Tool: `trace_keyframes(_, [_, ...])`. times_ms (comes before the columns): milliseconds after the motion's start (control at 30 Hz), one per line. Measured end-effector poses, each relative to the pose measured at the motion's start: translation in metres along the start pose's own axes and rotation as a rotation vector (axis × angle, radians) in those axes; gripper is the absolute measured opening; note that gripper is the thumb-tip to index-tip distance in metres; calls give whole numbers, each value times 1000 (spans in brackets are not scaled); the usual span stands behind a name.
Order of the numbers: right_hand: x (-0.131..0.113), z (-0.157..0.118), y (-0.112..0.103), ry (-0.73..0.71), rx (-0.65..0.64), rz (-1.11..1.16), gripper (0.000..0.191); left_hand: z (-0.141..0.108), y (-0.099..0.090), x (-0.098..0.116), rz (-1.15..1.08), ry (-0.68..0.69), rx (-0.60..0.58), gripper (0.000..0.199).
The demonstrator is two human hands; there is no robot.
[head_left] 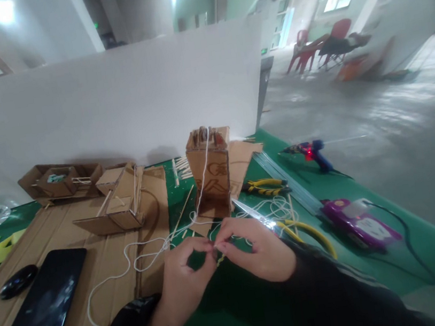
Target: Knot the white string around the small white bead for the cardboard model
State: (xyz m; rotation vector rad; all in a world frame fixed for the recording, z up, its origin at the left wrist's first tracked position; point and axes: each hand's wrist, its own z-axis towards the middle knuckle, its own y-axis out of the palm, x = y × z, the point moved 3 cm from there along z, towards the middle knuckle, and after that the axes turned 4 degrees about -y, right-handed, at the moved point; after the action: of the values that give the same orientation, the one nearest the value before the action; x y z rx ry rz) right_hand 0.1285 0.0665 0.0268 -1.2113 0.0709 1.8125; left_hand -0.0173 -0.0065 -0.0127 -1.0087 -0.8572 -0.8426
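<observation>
My left hand [186, 270] and my right hand [259, 246] meet over the green table, thumbs and forefingers pinched together. Between the fingertips is a bit of thin white string [129, 259], mostly hidden by the fingers. Loose loops of this string lie behind and to the left of my hands. One length runs up the front of an upright cardboard box [210, 172] and over its top, where small brown pieces stand. Scissors with yellow handles [312, 233] lie beside my right hand, partly under the sleeve.
Yellow-handled pliers [267, 185], clear glue sticks [284, 178], a blue glue gun [311, 152] and a purple power strip [359, 224] are on the right. Cardboard assemblies [115, 201], a phone [39, 307] and a black mouse [19, 281] sit left. A white partition [112, 102] stands behind.
</observation>
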Motion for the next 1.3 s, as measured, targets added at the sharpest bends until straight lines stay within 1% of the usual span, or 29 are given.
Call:
trace_keyframes(100, [1,0,-1,20,21,-16,11,-2,3,-4,-99,-84,-22,6])
trace_keyframes(200, [2,0,-1,53,47,-32,12,-3,5,-3,-134,-97,-28,7])
trace_keyframes(333, [4,2,0,90,58,-69,12,-5,4,3,-89,-41,-11,9])
trace_keyframes(400, [5,2,0,107,62,-90,12,-6,3,5,-86,-7,18,10])
trace_keyframes(500, [9,2,2,124,56,-118,11,-6,0,4,-84,10,70,9])
trace_keyframes(700, [10,1,7,67,15,-148,12,-6,-2,6,53,89,106,11])
trace_keyframes(833, [9,0,9,31,19,-168,13,-5,-2,5,116,91,127,10])
trace_keyframes(1100, [7,1,11,6,19,-125,15,-6,1,7,91,100,119,10])
trace_keyframes(1300, [9,0,13,73,-52,-102,16,-7,-1,6,60,128,144,14])
